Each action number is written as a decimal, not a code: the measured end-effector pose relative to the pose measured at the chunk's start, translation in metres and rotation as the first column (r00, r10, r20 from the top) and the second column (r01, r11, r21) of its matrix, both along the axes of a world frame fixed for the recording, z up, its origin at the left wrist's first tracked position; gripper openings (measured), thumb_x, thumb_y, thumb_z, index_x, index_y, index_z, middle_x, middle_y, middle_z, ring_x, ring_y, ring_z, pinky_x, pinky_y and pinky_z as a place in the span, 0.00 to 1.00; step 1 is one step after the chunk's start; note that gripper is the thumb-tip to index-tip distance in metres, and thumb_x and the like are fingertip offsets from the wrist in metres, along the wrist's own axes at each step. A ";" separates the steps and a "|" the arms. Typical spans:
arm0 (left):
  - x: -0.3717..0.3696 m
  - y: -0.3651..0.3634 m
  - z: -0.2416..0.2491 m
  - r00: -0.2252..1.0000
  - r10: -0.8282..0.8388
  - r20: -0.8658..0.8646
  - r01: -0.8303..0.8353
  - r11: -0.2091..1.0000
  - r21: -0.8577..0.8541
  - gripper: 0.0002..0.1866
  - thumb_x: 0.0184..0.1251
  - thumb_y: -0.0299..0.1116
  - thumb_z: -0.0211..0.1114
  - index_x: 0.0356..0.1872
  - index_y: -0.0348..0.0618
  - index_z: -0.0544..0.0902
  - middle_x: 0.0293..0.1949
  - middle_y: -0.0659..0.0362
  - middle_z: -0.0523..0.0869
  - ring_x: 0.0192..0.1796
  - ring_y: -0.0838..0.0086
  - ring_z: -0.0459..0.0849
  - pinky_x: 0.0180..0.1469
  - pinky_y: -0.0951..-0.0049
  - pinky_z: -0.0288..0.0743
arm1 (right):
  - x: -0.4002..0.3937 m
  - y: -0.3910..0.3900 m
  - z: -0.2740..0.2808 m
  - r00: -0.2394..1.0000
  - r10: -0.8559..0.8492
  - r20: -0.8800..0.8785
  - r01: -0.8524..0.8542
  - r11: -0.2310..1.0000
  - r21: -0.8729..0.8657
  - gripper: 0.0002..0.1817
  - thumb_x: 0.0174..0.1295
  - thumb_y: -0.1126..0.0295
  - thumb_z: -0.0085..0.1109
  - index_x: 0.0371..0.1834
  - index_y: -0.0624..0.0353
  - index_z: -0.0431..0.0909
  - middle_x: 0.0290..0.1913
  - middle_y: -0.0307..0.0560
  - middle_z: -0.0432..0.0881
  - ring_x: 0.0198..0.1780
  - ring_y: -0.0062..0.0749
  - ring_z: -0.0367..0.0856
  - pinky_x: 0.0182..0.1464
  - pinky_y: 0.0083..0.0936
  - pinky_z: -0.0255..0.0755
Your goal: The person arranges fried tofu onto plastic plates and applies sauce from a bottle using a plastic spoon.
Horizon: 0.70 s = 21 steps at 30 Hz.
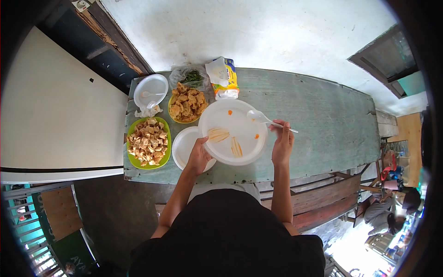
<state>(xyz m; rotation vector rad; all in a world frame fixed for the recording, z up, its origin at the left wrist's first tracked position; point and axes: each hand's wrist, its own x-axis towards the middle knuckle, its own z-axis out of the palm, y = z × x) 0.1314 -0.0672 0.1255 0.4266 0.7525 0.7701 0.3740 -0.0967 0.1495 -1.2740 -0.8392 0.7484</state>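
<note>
My left hand (pixel 199 156) grips the lower left rim of a white plate (pixel 233 131), which is held over the table and smeared with orange-brown streaks and small orange spots. In my right hand (pixel 282 141) is a white plastic fork or spoon (pixel 262 118); its head lies over the plate's upper right part. Another white plate (pixel 184 144) rests on the table, partly hidden under the held one. To the left, a green plate (pixel 133 157) bears a heap of cut brown pieces (pixel 148 141). Fried food (pixel 188 103) fills a yellow dish beyond it.
On the green table (pixel 314 124) stand a white bowl (pixel 151 87) with a spoon, a clear bag of green leaves (pixel 191 76) and a yellow tissue pack (pixel 229 78). A bench (pixel 323 198) runs along the near side. People (pixel 392 214) are at far right.
</note>
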 end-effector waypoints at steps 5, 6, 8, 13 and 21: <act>-0.003 0.007 -0.009 0.996 -0.030 0.089 0.032 0.999 -0.019 0.29 0.65 0.45 0.45 0.61 0.33 0.63 0.59 0.50 0.71 0.61 0.65 0.70 0.64 0.67 0.60 | -0.003 0.000 -0.009 0.877 0.071 -0.475 -0.059 0.997 0.040 0.21 0.69 0.53 0.40 0.38 0.62 0.73 0.29 0.41 0.74 0.37 0.25 0.69 0.46 0.23 0.61; -0.003 0.007 -0.004 0.996 -0.039 0.080 0.040 0.999 -0.017 0.29 0.65 0.46 0.45 0.61 0.33 0.63 0.59 0.49 0.72 0.61 0.65 0.70 0.63 0.68 0.60 | -0.003 0.000 -0.012 0.877 0.071 -0.475 -0.060 0.997 0.040 0.21 0.69 0.53 0.40 0.38 0.62 0.73 0.29 0.41 0.74 0.37 0.25 0.69 0.46 0.23 0.61; -0.003 0.009 0.003 0.996 -0.028 0.084 0.030 0.999 -0.022 0.29 0.65 0.44 0.46 0.61 0.32 0.63 0.59 0.49 0.72 0.61 0.64 0.70 0.64 0.68 0.60 | -0.003 0.001 -0.016 0.838 0.133 -0.530 -0.117 0.991 0.063 0.21 0.69 0.53 0.40 0.38 0.62 0.73 0.30 0.41 0.74 0.37 0.26 0.70 0.47 0.23 0.62; -0.002 0.003 0.020 0.995 -0.011 0.095 0.011 1.000 -0.005 0.31 0.62 0.38 0.51 0.64 0.35 0.57 0.62 0.49 0.66 0.64 0.63 0.66 0.65 0.64 0.59 | -0.012 0.002 -0.018 0.873 0.084 -0.481 -0.060 0.996 0.066 0.23 0.69 0.53 0.39 0.39 0.64 0.74 0.30 0.41 0.74 0.38 0.25 0.69 0.48 0.24 0.61; 0.015 -0.009 0.020 0.967 0.072 0.245 -0.120 0.975 0.187 0.33 0.63 0.36 0.49 0.68 0.43 0.48 0.66 0.53 0.60 0.67 0.62 0.61 0.66 0.57 0.56 | -0.033 -0.003 -0.007 0.845 0.134 -0.518 -0.074 0.988 0.134 0.22 0.70 0.56 0.38 0.38 0.65 0.74 0.31 0.43 0.75 0.37 0.25 0.70 0.47 0.22 0.62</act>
